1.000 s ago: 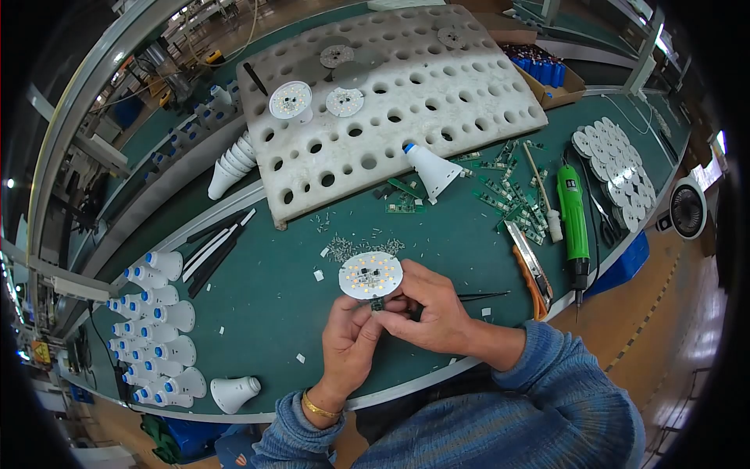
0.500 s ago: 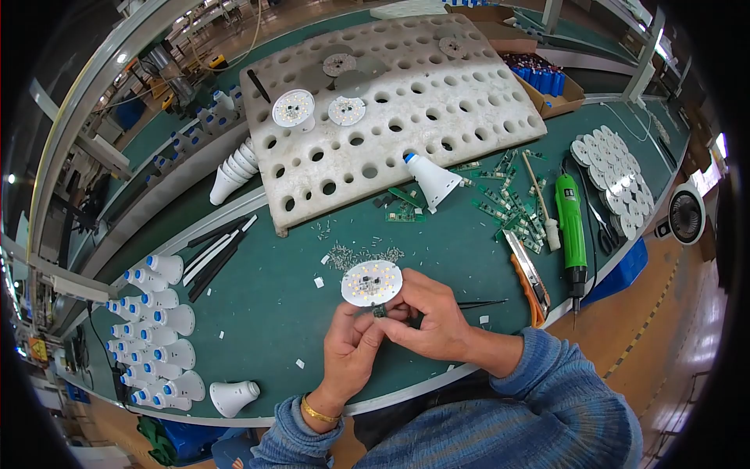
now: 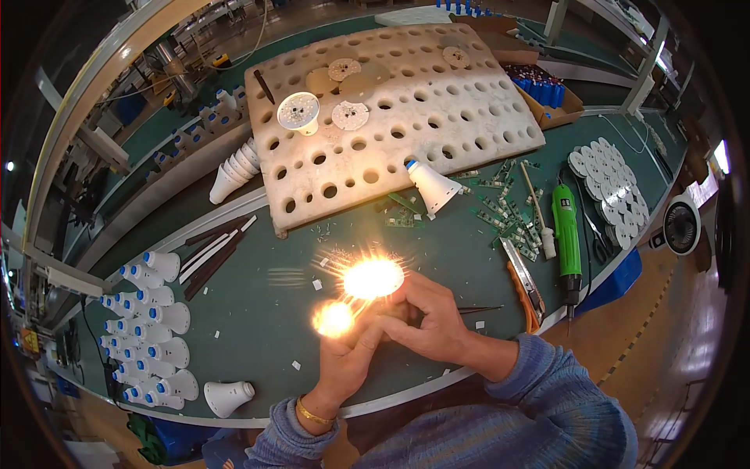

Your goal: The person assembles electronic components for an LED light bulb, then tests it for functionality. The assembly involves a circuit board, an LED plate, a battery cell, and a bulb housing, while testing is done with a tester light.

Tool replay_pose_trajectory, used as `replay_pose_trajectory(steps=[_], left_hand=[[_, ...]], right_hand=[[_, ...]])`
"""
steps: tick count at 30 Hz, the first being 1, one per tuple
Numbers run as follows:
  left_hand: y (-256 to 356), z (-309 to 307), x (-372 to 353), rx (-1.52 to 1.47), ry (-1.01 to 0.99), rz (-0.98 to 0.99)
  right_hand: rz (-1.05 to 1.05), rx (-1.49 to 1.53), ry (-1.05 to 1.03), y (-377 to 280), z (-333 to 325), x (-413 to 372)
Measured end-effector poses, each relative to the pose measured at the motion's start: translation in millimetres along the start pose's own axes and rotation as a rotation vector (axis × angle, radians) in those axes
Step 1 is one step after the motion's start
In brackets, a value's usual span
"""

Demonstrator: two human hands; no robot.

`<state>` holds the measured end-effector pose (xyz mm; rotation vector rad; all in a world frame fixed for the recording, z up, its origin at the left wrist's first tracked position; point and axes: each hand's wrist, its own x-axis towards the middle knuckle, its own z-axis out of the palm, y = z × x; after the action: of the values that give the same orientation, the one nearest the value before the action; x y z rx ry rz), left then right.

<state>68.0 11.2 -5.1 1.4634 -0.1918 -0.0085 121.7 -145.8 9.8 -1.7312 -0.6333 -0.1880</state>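
Observation:
A round LED board [image 3: 373,278] is lit so brightly that its surface is washed out. Both hands are closed at its near edge, in front of my body. My left hand [image 3: 345,353] grips it from the left, and a second bright glare covers part of those fingers. From the right, my right hand [image 3: 428,322] holds it with thumb and fingers bent. The thumbs meet just below the board; what lies between them is hidden by glare and fingers. Small metal pins lie scattered on the green mat just beyond the board.
A holed foam block [image 3: 422,117] carries LED discs and a bulb cup [image 3: 298,113]. Another bulb housing [image 3: 432,186] lies near small circuit boards [image 3: 512,215]. At right are a box cutter [image 3: 523,285], green electric screwdriver [image 3: 566,230] and stacked discs [image 3: 609,187]. Bulb housings [image 3: 168,316] crowd the left.
The LED board has gone from unlit to glaring brightly, and a second glare shows by my left fingers. The surroundings look darker and warmer. Both hands stay almost in place.

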Motion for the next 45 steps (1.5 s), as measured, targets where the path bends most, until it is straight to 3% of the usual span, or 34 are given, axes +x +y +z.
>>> replay_pose_trajectory(steps=[5, 22, 28, 33, 37, 41, 45], left_hand=[[6, 3, 0, -0.078, 0.032, -0.12], [5, -1, 0, -0.043, 0.015, -0.094], [4, 1, 3, 0.013, 0.067, -0.01], [13, 5, 5, -0.113, 0.133, -0.068], [5, 1, 6, -0.114, 0.115, -0.055], [5, 0, 6, -0.135, 0.128, -0.059], [9, -1, 5, -0.164, 0.133, -0.128]], right_hand=[[0.084, 0.058, -0.011, -5, -3, 1], [0.058, 0.026, -0.027, -5, -3, 1], [-0.07, -0.011, 0.028, -4, -3, 2], [0.027, -0.037, 0.115, -4, -2, 2], [0.133, -0.099, 0.051, -6, -3, 3], [0.038, -0.171, -0.028, -7, -4, 7], [0.005, -0.123, 0.038, -5, -4, 7]])
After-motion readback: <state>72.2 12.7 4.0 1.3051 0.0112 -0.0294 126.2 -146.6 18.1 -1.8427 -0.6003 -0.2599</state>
